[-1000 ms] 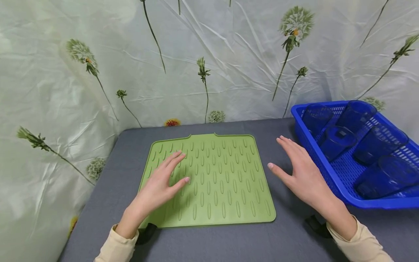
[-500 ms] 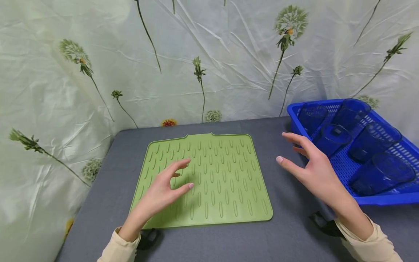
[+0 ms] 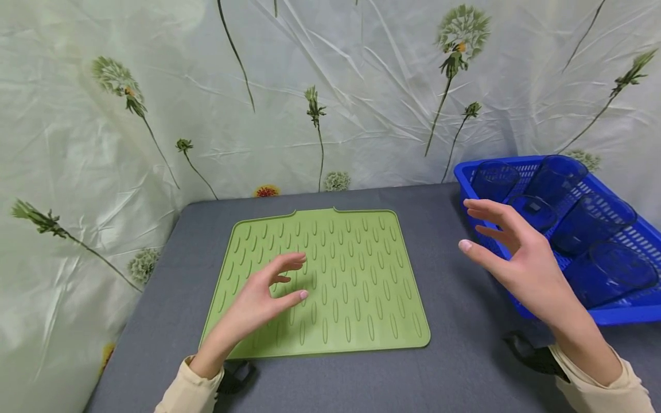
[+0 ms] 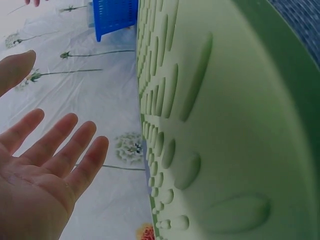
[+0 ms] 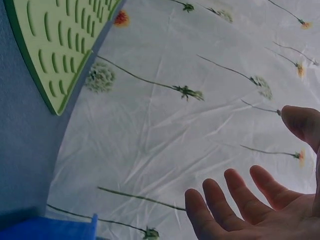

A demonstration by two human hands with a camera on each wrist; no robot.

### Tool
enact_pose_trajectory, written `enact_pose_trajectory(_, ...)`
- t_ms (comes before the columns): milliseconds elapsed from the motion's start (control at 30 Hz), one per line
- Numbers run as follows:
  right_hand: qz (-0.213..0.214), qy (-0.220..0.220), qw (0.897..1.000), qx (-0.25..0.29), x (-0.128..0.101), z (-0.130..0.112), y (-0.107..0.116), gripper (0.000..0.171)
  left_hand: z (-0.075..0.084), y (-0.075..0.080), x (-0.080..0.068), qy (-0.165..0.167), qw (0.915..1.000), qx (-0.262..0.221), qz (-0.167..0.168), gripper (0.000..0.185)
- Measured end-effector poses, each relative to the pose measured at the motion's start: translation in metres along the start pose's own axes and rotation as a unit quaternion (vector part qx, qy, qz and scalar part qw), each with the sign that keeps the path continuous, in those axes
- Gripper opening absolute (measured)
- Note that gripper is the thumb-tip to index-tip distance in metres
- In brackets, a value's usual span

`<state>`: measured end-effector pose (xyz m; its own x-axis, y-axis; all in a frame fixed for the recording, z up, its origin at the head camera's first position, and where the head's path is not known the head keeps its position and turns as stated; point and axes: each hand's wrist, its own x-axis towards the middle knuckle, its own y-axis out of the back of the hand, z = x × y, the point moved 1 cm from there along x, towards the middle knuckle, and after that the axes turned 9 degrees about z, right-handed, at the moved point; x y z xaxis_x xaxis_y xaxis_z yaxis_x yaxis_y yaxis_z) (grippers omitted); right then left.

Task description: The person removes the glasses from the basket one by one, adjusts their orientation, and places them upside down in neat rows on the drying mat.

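Over the left part of a green ribbed drying mat point(image 3: 356, 287) hovers my left hand point(image 3: 258, 298), its fingers loosely bent and thumb apart, holding nothing. In the left wrist view that hand's palm point(image 4: 35, 185) faces the camera with the fingers spread. My right hand point(image 3: 532, 269) is raised at the near left side of a blue plastic basket point(image 3: 619, 316), covering part of its wall. Its fingers are relaxed and hold nothing. Several clear drinking glasses stand in the basket, among them a front glass point(image 3: 609, 275) and a back glass point(image 3: 555, 178).
The mat lies flat on a table with a dark grey cloth point(image 3: 465, 373). Behind the table hangs a pale curtain point(image 3: 377, 103) printed with dandelions. Black straps point(image 3: 532, 353) sit at the wrists, below cream sleeves.
My right hand has moved right, from beside the mat to in front of the basket. The left hand has shifted slightly, its fingers bending more. The mat and glasses stay put.
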<state>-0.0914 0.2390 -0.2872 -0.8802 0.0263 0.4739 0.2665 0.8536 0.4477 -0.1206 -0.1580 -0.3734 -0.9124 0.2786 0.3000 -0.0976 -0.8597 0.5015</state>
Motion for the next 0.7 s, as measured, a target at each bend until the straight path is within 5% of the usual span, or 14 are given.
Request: enact_pose_trajectory(700, 0.041, 0.032, 0.999, -0.001, 0.003, 0.012, 0.034, 0.072, -0.001, -0.008, -0.001, 0.000, 0.9987, -0.041, -0.031, 0.060)
